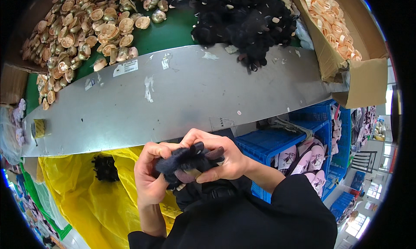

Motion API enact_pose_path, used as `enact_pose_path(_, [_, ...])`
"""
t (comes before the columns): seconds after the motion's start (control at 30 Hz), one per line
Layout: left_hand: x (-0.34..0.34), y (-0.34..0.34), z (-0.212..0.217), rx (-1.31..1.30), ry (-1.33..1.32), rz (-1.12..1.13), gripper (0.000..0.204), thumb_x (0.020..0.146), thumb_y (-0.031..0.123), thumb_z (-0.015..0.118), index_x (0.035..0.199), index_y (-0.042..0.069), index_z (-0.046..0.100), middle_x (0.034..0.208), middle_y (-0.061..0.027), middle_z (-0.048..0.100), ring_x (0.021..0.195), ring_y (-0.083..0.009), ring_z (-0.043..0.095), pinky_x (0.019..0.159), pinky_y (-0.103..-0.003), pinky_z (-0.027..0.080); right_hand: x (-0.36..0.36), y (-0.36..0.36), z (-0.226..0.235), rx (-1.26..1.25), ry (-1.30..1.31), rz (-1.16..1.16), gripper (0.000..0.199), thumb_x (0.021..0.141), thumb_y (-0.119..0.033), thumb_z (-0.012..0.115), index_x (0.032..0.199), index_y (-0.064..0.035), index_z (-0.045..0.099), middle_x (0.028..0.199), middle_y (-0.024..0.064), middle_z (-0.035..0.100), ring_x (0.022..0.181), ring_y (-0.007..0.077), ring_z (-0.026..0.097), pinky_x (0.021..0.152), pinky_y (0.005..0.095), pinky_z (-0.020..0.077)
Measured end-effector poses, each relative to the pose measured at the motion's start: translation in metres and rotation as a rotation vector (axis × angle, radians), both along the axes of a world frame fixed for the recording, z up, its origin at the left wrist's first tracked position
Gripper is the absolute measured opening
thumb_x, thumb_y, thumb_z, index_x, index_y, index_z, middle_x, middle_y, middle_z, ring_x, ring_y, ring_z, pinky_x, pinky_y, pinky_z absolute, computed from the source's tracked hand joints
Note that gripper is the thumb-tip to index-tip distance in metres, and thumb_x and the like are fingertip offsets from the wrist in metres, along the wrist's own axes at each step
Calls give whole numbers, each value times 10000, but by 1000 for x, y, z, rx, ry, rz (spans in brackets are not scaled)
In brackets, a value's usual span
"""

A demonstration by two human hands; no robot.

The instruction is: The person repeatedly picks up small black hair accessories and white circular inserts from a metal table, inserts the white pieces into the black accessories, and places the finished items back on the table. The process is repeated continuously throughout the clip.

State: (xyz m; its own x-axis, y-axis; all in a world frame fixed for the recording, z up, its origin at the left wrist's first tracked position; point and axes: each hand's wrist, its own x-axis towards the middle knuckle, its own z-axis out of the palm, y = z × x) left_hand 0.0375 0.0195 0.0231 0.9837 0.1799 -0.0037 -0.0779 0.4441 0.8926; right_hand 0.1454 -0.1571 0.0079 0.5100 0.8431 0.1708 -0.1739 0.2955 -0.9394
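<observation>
In front of my body, both hands hold one small black furry plush piece point(185, 161) with mauve-brown patches and a beige part showing at its lower side. My left hand point(149, 173) grips its left end, thumb and fingers closed round it. On the other end, my right hand point(229, 157) is closed with its thumb pressed on the beige part. The inner fingertips are hidden behind the fur. Beyond the metal table edge lies a heap of similar black furry pieces point(247, 21). A pile of beige and gold rounded shells point(108, 30) covers the far left.
A grey metal table edge point(182, 88) crosses ahead of me, bordering a green surface point(175, 26). At right, a cardboard box point(368, 75) holds beige loops. Below it stand blue crates point(268, 143) with pink slippers. A yellow bag point(82, 197) hangs open at left, black furry pieces inside.
</observation>
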Motion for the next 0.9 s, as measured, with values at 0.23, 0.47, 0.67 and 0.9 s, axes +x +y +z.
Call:
enact_pose_path(0.23, [13,-8,7,179,97,66,352,894,157,749,1109,35,499,1156,-117,547,1049,-155,517,944,-271,413,1,-4,4,-104,-9,-33,330,814,-88,824,1039,-24,591,1009,45,518,886,135,509,774,260,438])
enact_pose_path(0.47, [13,-3,0,247,95,-87,266,880,-33,567,1128,0,478,1110,-103,522,1014,-163,509,951,-285,414,-7,-9,-3,-179,-160,-13,400,799,-157,853,1024,-30,548,846,47,520,742,156,490,667,287,436])
enact_pose_path(0.67, [-1,2,0,147,61,-154,416,795,113,723,1124,15,487,1040,-94,515,987,-164,502,941,-292,408,-9,-10,6,-149,-308,30,489,765,-225,878,1097,-52,562,978,90,613,795,293,611,695,337,498])
enact_pose_path(0.9, [-2,3,5,231,-175,-150,472,647,6,819,1051,67,582,950,-62,535,906,-217,534,942,-378,437,-12,-5,10,-10,-438,4,345,755,-107,815,970,-47,552,824,114,509,661,313,556,550,360,454])
